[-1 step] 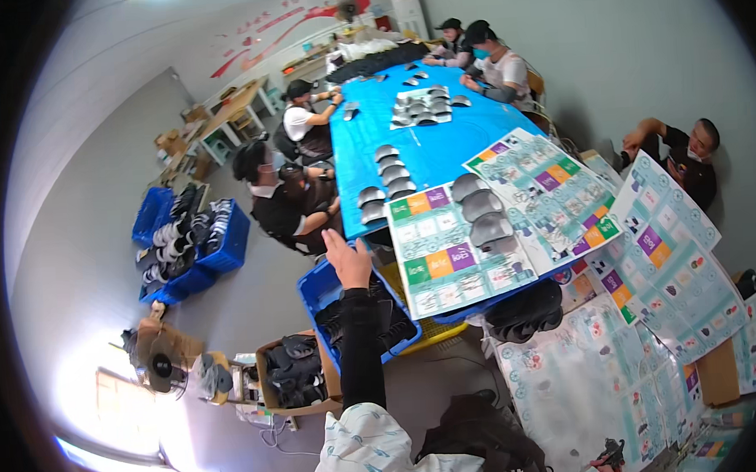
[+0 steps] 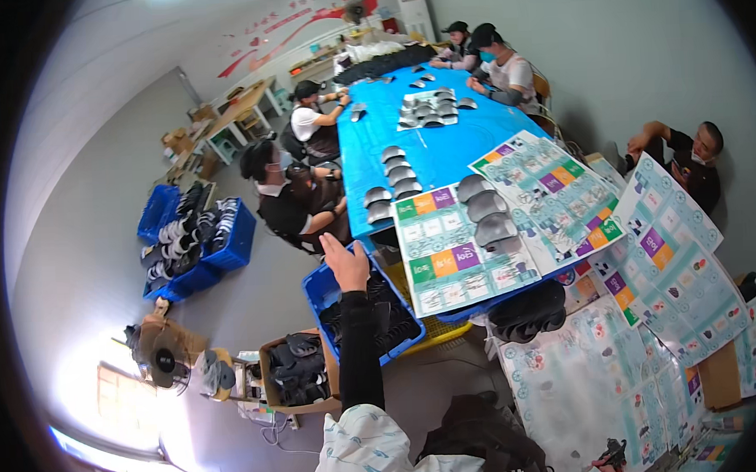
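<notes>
My left hand [image 2: 346, 265] reaches forward with its fingers stretched out and the thumb apart. Nothing shows in it. It appears over the rim of a blue crate [image 2: 316, 299] that holds dark items, close to the near left corner of the blue-covered table [image 2: 442, 161]. To the right of the hand, a printed sheet [image 2: 431, 299] lies on the table's near end. Shiny grey curved pieces shaped like cap brims [image 2: 495, 229] rest in a row on its right part. More such pieces [image 2: 379, 211] lie just beyond the hand. My right hand is out of view.
People sit along both sides of the table; one person [image 2: 287, 185] is near on the left. A cardboard box [image 2: 330, 381] of dark items and a fan [image 2: 164, 361] stand lower left. Blue crates [image 2: 231, 251] hold stacked goods. Printed sheets [image 2: 570, 379] cover surfaces at the right.
The whole view has shifted slightly, so most things sit a little further right and lower. My left hand keeps nearly the same stretched-out pose.
</notes>
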{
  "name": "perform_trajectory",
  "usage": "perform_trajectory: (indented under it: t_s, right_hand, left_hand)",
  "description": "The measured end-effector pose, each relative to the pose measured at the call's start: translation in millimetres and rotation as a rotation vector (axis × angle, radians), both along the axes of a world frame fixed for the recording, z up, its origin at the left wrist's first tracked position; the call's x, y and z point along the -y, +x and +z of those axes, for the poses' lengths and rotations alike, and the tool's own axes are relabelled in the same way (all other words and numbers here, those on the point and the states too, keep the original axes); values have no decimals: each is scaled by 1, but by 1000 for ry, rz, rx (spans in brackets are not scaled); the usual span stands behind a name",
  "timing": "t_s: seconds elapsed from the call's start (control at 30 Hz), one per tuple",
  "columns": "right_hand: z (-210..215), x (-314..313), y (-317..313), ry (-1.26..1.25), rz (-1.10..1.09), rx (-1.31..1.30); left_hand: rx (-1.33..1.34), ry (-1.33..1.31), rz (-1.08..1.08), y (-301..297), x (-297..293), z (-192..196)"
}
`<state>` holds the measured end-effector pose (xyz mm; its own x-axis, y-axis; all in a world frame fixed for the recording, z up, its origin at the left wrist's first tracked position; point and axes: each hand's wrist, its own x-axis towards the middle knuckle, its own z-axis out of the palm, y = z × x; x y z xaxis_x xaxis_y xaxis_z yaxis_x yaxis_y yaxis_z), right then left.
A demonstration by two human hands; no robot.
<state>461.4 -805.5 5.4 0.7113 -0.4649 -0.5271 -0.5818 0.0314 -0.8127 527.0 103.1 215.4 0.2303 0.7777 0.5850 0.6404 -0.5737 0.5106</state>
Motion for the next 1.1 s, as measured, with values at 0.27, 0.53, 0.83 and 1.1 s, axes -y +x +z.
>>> perform_trajectory:
  t_s: [0.27, 0.53, 0.83, 1.1]
  right_hand:
    - [-40, 25, 13, -51, 118, 64]
    - [21, -25, 8, 220, 112, 53]
    - [49, -8, -21, 332, 121, 224]
    - [68, -4, -48, 269, 65, 184]
  left_hand:
    - [794, -1066, -626, -114, 129, 15]
    - [722, -1575, -712, -133, 300, -23]
    - [396, -1340, -914, -77, 358, -58]
    - [0, -1082, -957, -36, 386, -92]
